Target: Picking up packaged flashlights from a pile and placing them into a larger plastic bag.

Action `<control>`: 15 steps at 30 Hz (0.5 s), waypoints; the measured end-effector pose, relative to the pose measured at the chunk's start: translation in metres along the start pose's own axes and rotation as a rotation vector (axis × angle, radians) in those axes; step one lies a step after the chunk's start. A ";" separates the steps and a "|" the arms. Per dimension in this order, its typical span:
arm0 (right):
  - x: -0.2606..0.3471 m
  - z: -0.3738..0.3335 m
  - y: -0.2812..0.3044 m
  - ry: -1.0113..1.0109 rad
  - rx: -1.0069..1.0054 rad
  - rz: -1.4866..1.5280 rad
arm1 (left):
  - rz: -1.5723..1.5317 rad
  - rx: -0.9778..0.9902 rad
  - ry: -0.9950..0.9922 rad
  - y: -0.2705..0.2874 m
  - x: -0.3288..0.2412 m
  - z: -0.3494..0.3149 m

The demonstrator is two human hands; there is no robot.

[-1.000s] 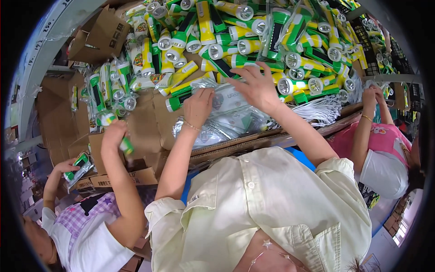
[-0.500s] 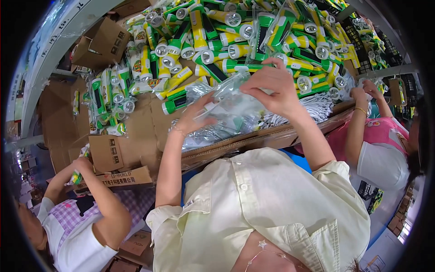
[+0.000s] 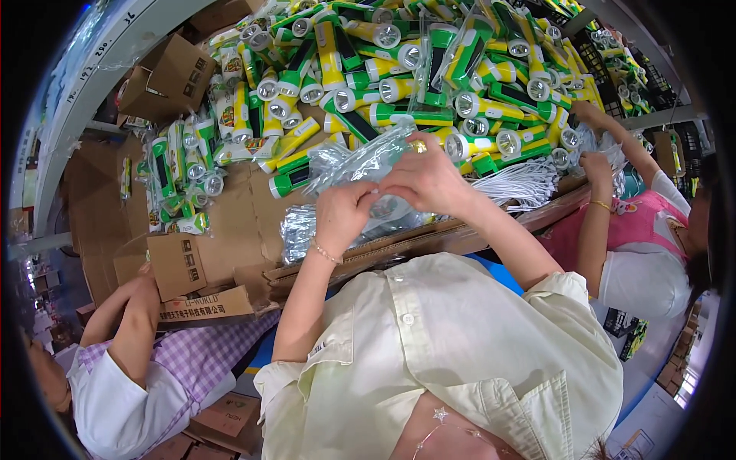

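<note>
My left hand [image 3: 341, 211] and my right hand [image 3: 431, 182] meet over the near edge of the cardboard-lined table, fingertips almost touching. Each pinches a clear plastic bag [image 3: 368, 157], which stretches away from my fingers toward the pile. Whether anything is inside the bag, I cannot tell. Under and beside my hands lies a heap of flat clear bags [image 3: 297, 232]. Just beyond are green, yellow and white flashlights [image 3: 395, 90], piled loosely. A bundle of white cables [image 3: 523, 184] rests to the right of my right hand.
Bagged flashlights [image 3: 162, 165] lie at the left, near an open carton [image 3: 170, 77]. A cardboard flap [image 3: 175, 264] stands at the near left. Co-workers sit on both sides: a person in a purple checked apron [image 3: 188, 360] and one in a pink apron [image 3: 579, 238]. A black crate [image 3: 602, 73] is at the far right.
My hands have drawn together, the right moving left and nearer to me, the bag now pinched between them. The left co-worker's hands have dropped behind the flap; the right co-worker reaches toward the pile.
</note>
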State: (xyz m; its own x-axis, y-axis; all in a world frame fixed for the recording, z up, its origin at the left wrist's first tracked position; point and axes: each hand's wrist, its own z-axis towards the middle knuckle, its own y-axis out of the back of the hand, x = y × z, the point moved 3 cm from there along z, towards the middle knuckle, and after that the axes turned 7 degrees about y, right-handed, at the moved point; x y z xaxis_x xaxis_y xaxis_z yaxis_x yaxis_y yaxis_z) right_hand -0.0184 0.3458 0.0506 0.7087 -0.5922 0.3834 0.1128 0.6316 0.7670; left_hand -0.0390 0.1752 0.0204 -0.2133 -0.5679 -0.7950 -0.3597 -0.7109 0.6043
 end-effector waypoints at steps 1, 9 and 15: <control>0.000 -0.003 -0.006 0.003 0.073 -0.043 | 0.094 -0.016 -0.028 0.000 0.000 -0.003; 0.000 -0.008 -0.012 0.049 0.712 -0.190 | 0.326 -0.036 -0.034 0.016 0.010 -0.024; -0.011 -0.001 -0.018 0.039 0.747 -0.178 | 0.208 -0.006 0.202 0.033 0.026 -0.021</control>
State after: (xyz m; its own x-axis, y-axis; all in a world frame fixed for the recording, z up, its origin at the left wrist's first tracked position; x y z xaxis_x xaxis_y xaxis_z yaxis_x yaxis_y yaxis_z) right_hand -0.0278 0.3414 0.0325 0.7497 -0.6265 0.2133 -0.2627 0.0142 0.9648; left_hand -0.0375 0.1287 0.0209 -0.0959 -0.7724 -0.6279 -0.3215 -0.5730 0.7539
